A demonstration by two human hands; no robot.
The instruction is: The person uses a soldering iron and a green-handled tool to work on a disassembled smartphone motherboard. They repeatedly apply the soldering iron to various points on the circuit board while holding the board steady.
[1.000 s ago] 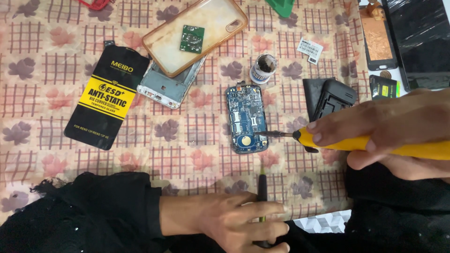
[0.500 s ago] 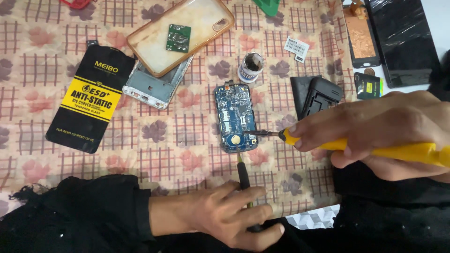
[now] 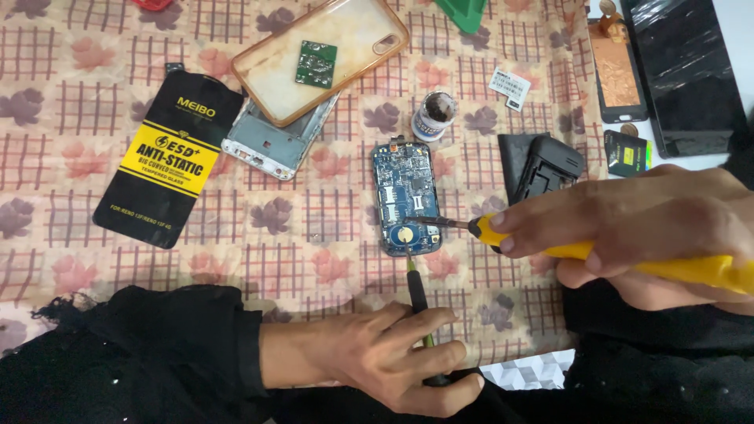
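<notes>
We are holding a yellow-handled screwdriver (image 3: pixel 628 263) in our right hand (image 3: pixel 636 228), the fingers closed around the handle, and its metal tip is now lying on the blue circuit board (image 3: pixel 407 198), near the round silver part at the lower end. Half a second ago this tip was just beside the right edge of the board, so it is moving inward. Our left hand (image 3: pixel 393 357) is gripping a thin dark tool with a greenish tip (image 3: pixel 416 286), and it is also coming closer: one second ago the tool was well below the board, and now its point is touching the bottom edge. The board itself is lying in the same place on the flowered cloth of the desk (image 3: pixel 78 102), between a small round jar (image 3: pixel 433 116) above it and our two hands. A black plastic part (image 3: pixel 542 166) is just to the right, and a clear phone case (image 3: pixel 322 59) with a small green board (image 3: pixel 316 64) inside is further up left. We judge both tools are meeting at the lower part of the board.
</notes>
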